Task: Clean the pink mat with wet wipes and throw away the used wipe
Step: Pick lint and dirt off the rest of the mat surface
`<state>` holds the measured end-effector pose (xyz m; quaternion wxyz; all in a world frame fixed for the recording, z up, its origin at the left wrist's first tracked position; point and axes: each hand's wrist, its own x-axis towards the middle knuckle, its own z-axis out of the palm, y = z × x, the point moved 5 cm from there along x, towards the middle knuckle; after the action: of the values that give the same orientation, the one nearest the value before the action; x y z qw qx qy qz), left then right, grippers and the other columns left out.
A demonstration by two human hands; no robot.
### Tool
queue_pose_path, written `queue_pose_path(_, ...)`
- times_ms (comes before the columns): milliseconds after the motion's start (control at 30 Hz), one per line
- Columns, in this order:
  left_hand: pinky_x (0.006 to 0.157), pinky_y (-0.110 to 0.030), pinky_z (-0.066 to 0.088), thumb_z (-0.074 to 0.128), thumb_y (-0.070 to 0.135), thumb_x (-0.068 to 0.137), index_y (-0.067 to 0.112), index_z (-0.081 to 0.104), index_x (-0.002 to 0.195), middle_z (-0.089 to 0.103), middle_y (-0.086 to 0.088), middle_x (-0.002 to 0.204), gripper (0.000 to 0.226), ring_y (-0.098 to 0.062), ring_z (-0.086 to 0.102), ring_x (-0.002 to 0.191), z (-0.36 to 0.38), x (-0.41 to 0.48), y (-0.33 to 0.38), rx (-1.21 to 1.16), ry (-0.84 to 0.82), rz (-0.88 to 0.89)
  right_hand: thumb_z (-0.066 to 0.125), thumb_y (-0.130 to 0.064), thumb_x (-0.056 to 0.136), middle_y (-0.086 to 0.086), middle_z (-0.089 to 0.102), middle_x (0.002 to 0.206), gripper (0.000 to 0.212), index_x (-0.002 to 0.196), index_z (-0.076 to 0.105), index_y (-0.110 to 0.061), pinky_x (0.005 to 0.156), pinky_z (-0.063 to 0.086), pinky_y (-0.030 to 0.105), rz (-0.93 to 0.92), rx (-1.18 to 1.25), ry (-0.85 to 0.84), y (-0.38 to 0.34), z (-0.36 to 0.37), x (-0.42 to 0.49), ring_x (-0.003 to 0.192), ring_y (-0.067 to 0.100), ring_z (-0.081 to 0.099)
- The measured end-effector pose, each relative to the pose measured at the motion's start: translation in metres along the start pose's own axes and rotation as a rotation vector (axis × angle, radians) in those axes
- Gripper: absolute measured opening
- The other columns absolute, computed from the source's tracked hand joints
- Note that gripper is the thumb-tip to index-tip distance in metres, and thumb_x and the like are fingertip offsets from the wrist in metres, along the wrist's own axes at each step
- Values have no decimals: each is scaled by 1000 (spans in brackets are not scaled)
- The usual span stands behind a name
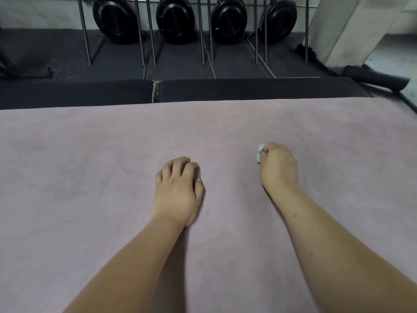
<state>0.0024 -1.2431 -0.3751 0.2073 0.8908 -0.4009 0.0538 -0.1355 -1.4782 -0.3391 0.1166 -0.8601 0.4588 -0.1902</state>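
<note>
The pink mat (94,177) fills the lower two thirds of the head view, lying flat on the floor. My right hand (278,166) is on the mat right of centre, its fingers curled round a small balled-up white wet wipe (260,152) that shows only at the fingertips. My left hand (178,188) rests on the mat near the middle, fingers loosely bent, holding nothing. Both forearms reach in from the bottom edge.
Beyond the mat's far edge lie black floor pads (248,89). Behind them stands a metal rack (144,41) holding several black round weight plates (116,19). A white pillar (345,30) rises at the top right, with a black foam roller (374,79) beside it.
</note>
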Motion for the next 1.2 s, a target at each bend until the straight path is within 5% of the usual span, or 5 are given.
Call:
queue_pose_path(333,108,-44,38,52,35,100,27,59,124,51,4,139,26,-27,43,131,-1,0,2,-3,22,18,64,-18,92,6,63,96,7,98,68,-18,76,52,41,-402,149,-102,-85,25,-74,89,29,62)
queue_pose_path(600,106,-45,41,48,29,99,17,63,124,58,-3,134,32,-31,50,127,-7,2,12,94,-68,36,67,-14,88,12,62,92,7,92,71,-11,71,46,39,-186,-64,-23,4,-18,-46,89,36,57)
queue_pose_path(800,119,-47,33,53,35,99,20,61,130,53,-4,144,34,-30,43,140,-11,-36,22,-23,-71,-15,61,-2,77,7,62,96,28,97,70,-19,77,48,39,-141,16,-11,-18,-7,-63,92,32,56)
queue_pose_path(1000,123,-46,25,49,40,101,27,55,130,44,1,153,33,-27,30,149,-5,-45,20,-53,-62,-36,69,-29,92,7,58,108,21,105,72,-13,84,52,41,-106,62,71,-32,5,-75,101,31,53)
queue_pose_path(1200,121,-46,27,47,41,101,28,53,128,43,2,152,31,-26,29,149,-4,-43,21,-34,-61,-36,60,-13,91,5,60,101,22,100,79,-20,79,48,34,-3,158,10,-34,7,-59,91,30,63)
